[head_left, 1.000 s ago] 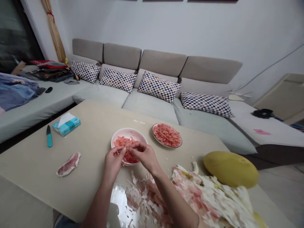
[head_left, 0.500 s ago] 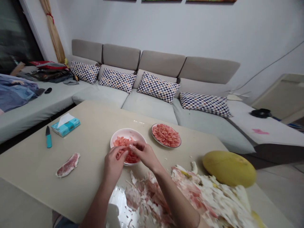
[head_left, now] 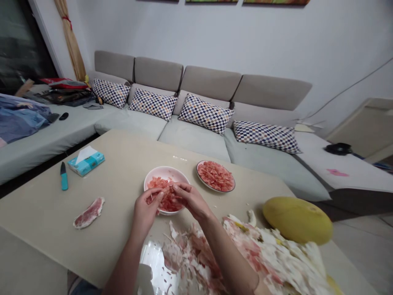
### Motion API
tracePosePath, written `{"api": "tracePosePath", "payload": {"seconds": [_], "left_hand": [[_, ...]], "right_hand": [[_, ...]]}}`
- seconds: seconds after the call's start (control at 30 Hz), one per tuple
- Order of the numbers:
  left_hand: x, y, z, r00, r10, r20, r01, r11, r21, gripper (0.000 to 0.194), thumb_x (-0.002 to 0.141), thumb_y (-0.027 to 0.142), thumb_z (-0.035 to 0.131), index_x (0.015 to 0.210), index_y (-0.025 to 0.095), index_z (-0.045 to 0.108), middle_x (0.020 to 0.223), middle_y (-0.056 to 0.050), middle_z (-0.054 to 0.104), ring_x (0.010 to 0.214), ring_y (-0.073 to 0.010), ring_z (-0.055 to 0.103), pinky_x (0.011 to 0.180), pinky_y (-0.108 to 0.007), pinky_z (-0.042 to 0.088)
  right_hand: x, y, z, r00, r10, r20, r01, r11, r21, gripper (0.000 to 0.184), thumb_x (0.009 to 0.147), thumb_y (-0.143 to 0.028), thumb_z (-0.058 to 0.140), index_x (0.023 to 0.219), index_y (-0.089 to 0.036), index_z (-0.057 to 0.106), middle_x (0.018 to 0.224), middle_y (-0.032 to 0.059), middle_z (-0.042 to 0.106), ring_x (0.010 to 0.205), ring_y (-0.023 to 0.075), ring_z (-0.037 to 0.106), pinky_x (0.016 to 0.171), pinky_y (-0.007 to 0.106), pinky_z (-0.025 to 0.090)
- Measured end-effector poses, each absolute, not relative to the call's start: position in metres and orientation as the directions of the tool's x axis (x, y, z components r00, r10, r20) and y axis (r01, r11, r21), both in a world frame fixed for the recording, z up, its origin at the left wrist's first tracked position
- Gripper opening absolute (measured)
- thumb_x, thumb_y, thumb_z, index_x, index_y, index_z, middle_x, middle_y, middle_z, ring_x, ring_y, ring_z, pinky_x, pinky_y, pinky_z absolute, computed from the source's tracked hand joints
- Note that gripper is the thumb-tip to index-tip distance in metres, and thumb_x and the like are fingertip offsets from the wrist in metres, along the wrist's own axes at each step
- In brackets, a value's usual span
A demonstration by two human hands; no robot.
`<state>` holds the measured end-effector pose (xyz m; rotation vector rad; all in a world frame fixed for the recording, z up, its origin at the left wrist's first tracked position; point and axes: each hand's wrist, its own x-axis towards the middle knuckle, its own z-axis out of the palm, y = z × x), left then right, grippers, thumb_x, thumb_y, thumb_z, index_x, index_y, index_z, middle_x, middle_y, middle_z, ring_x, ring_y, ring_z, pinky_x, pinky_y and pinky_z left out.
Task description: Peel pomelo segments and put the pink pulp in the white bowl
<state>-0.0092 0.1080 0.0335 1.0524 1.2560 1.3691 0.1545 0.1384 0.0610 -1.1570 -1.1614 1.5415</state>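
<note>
Over a white bowl [head_left: 181, 175] of loose red pomelo pulp [head_left: 160, 182], my two hands meet. My left hand [head_left: 147, 209] pinches a piece of pomelo flesh [head_left: 167, 192] between thumb and fingers. From the other side, my right hand [head_left: 190, 199] has its fingers closed at the same piece; the fingers partly hide it. Right of the bowl stands a dark-rimmed plate [head_left: 215, 175] heaped with pulp. A pomelo segment [head_left: 89, 213] with whitish skin lies on the table to the left.
A heap of white and pink peel [head_left: 245, 250] covers the table's front right, beside a whole yellow pomelo [head_left: 297, 220]. At the left lie a teal-handled knife [head_left: 64, 177] and a tissue pack [head_left: 86, 161]. A sofa [head_left: 190, 131] with checked cushions runs behind the table [head_left: 123, 180].
My fingertips have moved slightly apart, my right hand shifting right, and more of the pomelo flesh shows between them. The things on the table stay in place.
</note>
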Motion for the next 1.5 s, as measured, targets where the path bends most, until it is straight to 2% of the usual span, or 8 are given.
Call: {"api": "tracePosePath", "payload": {"seconds": [0.1, 0.23, 0.47, 0.63, 0.83, 1.2, 1.37, 1.5], "left_hand": [[-0.011, 0.108, 0.035, -0.155, 0.987, -0.052, -0.154, 0.027, 0.988, 0.045, 0.073, 0.05, 0.072, 0.098, 0.013, 0.073, 0.071, -0.005, 0.068, 0.052, -0.0122, 0.055, 0.042, -0.02, 0.042], [-0.01, 0.106, 0.036, -0.137, 0.986, -0.096, -0.243, 0.061, 0.968, 0.048, 0.07, 0.051, 0.076, 0.099, 0.013, 0.073, 0.07, -0.004, 0.066, 0.053, -0.0109, 0.054, 0.043, -0.019, 0.041], [-0.009, 0.106, 0.039, -0.084, 0.989, -0.12, -0.283, 0.092, 0.955, 0.045, 0.068, 0.049, 0.078, 0.095, 0.012, 0.072, 0.061, 0.0, 0.062, 0.047, -0.0094, 0.05, 0.042, -0.019, 0.039], [-0.011, 0.105, 0.041, -0.096, 0.987, -0.131, -0.272, 0.101, 0.957, 0.045, 0.066, 0.047, 0.079, 0.092, 0.011, 0.073, 0.054, 0.001, 0.06, 0.044, -0.009, 0.048, 0.041, -0.018, 0.037], [-0.01, 0.106, 0.04, -0.062, 0.982, -0.177, -0.353, 0.145, 0.924, 0.046, 0.065, 0.049, 0.08, 0.09, 0.011, 0.072, 0.052, 0.002, 0.059, 0.041, -0.0065, 0.044, 0.041, -0.018, 0.035], [-0.014, 0.108, 0.033, 0.025, 0.958, -0.285, -0.497, 0.26, 0.828, 0.047, 0.062, 0.049, 0.082, 0.089, 0.012, 0.069, 0.054, 0.002, 0.059, 0.043, -0.0068, 0.045, 0.041, -0.019, 0.036], [-0.012, 0.106, 0.038, -0.002, 0.97, -0.245, -0.442, 0.219, 0.87, 0.057, 0.064, 0.047, 0.082, 0.108, 0.012, 0.072, 0.055, 0.002, 0.06, 0.043, -0.0075, 0.046, 0.042, -0.02, 0.035], [-0.009, 0.104, 0.042, -0.057, 0.984, -0.171, -0.292, 0.147, 0.945, 0.064, 0.069, 0.047, 0.078, 0.126, 0.019, 0.065, 0.077, -0.004, 0.07, 0.047, -0.0098, 0.05, 0.041, -0.021, 0.037]], "right_hand": [[0.157, 0.14, 0.063, -0.148, 0.98, -0.132, -0.084, -0.145, -0.986, 0.042, 0.067, -0.051, 0.081, 0.094, -0.02, 0.076, 0.097, 0.0066, 0.074, 0.089, 0.0211, 0.067, 0.08, 0.034, 0.056], [0.156, 0.135, 0.065, -0.092, 0.995, 0.042, 0.107, 0.052, -0.993, 0.042, 0.073, -0.048, 0.076, 0.107, -0.023, 0.074, 0.125, 0.0092, 0.068, 0.113, 0.0267, 0.062, 0.101, 0.042, 0.046], [0.137, 0.119, 0.063, -0.134, 0.981, 0.143, 0.231, 0.171, -0.958, 0.028, 0.077, -0.039, 0.074, 0.096, -0.019, 0.074, 0.095, 0.0078, 0.076, 0.087, 0.0235, 0.069, 0.082, 0.038, 0.055], [0.137, 0.119, 0.066, -0.143, 0.974, 0.174, 0.254, 0.206, -0.945, 0.022, 0.08, -0.037, 0.071, 0.092, -0.02, 0.076, 0.095, 0.0082, 0.077, 0.088, 0.0246, 0.07, 0.085, 0.039, 0.054], [0.143, 0.124, 0.06, -0.187, 0.976, 0.112, 0.196, 0.149, -0.969, 0.028, 0.08, -0.043, 0.07, 0.094, -0.019, 0.076, 0.097, 0.0081, 0.077, 0.093, 0.0261, 0.07, 0.089, 0.041, 0.052], [0.149, 0.128, 0.054, -0.163, 0.974, -0.155, -0.239, -0.191, -0.952, 0.04, 0.062, -0.044, 0.086, 0.09, -0.018, 0.075, 0.086, 0.0029, 0.073, 0.077, 0.0177, 0.069, 0.083, 0.035, 0.056], [0.153, 0.127, 0.057, -0.167, 0.97, -0.175, -0.225, -0.21, -0.951, 0.041, 0.062, -0.043, 0.086, 0.091, -0.018, 0.075, 0.088, 0.0043, 0.074, 0.076, 0.0178, 0.069, 0.083, 0.035, 0.056], [0.153, 0.123, 0.057, -0.16, 0.982, -0.097, -0.116, -0.116, -0.986, 0.041, 0.07, -0.048, 0.08, 0.098, -0.019, 0.074, 0.1, 0.007, 0.074, 0.09, 0.0225, 0.069, 0.085, 0.037, 0.055]]}}
